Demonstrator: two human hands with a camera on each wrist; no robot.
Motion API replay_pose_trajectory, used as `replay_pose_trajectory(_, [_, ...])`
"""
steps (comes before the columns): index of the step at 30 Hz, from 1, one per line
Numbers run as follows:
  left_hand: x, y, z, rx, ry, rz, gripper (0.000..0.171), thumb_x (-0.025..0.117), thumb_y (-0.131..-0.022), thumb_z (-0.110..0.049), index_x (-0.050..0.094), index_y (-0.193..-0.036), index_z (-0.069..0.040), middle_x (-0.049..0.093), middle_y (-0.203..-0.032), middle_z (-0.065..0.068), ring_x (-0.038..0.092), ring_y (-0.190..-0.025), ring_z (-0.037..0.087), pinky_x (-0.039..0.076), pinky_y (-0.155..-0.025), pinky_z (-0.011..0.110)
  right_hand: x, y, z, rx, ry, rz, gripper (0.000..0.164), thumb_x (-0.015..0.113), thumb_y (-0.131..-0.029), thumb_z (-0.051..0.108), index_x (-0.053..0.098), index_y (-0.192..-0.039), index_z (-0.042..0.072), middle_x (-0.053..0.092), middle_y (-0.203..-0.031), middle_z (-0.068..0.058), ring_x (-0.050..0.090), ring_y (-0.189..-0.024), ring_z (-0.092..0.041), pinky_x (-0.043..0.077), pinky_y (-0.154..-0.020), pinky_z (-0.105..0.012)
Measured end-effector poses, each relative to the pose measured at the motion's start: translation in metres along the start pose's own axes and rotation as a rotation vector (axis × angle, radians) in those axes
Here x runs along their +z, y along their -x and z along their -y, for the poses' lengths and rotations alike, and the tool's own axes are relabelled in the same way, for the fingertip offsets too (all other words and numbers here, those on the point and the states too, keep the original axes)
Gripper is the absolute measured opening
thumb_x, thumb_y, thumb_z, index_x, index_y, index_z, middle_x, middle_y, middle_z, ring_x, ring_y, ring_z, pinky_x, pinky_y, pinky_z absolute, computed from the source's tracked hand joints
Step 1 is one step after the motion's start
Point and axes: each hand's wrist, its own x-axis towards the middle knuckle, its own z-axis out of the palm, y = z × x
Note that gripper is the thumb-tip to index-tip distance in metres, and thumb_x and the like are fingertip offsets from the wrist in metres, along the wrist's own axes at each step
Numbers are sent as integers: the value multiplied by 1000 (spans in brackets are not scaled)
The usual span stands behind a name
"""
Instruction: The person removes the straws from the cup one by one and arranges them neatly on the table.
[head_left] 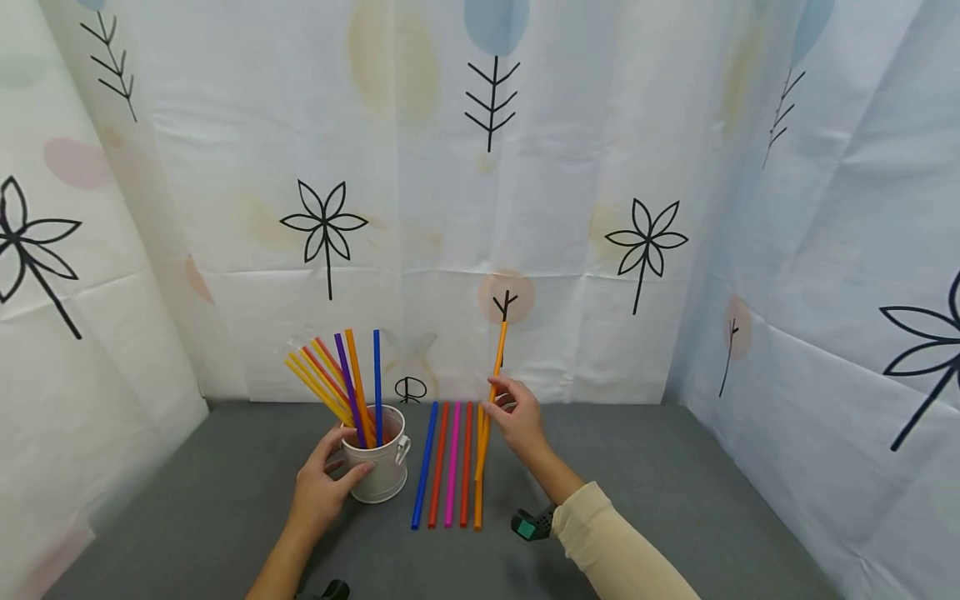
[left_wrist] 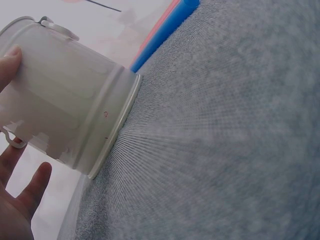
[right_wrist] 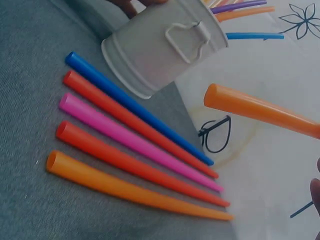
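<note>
Straw (head_left: 497, 357), orange, is pinched by your right hand's grip (head_left: 520, 418) above the row of straws (head_left: 452, 467) on the bench (head_left: 637, 492); your left hand's grip (head_left: 321, 485) clasps the bucket (head_left: 381, 479). Steady the bucket and guide the straw's lower end clear.

Five loose straws (right_wrist: 125, 133) lay in a row on the grey surface (right_wrist: 30, 200).
They ran blue, red, pink (the middle one), red, orange, near a white bucket (right_wrist: 150, 57) with other straws (right_wrist: 255, 36) poking out; one more orange straw (right_wrist: 265, 112) reached the view's right edge near the right hand (right_wrist: 315, 194).
</note>
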Motion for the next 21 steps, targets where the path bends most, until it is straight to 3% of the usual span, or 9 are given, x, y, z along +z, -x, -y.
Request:
replay_pose_trajectory(6, [0,0,-2,-1,-1,4,56,79,-83,-23,52,-131,-13,40,-149,20,48,-125,43,45,-95,56,0,6,-39,40,64,34,38,74,-81,-4,65,-118,-3,65,-100,-17,63,-83,-31,56,-70,-33])
replay_pose_trajectory(14, [0,1,-5,7,5,-1,56,79,-83,-22,52,-130,-10,40,-147,23,48,-124,46,45,-94,58,-6,22,-61,119,134,130,34,74,-85,2,67,-118,4,65,-97,-8,62,-83,-25,55,-68,-29])
replay_pose_trajectory(21, [-1,2,-6,-8,2,8,56,79,-83,-25,52,-131,-12,39,-148,22,47,-125,45,44,-95,57,-10,34,-76,183,208,217,35,74,-84,4,66,-118,0,65,-99,-9,63,-84,-25,55,-69,-31])
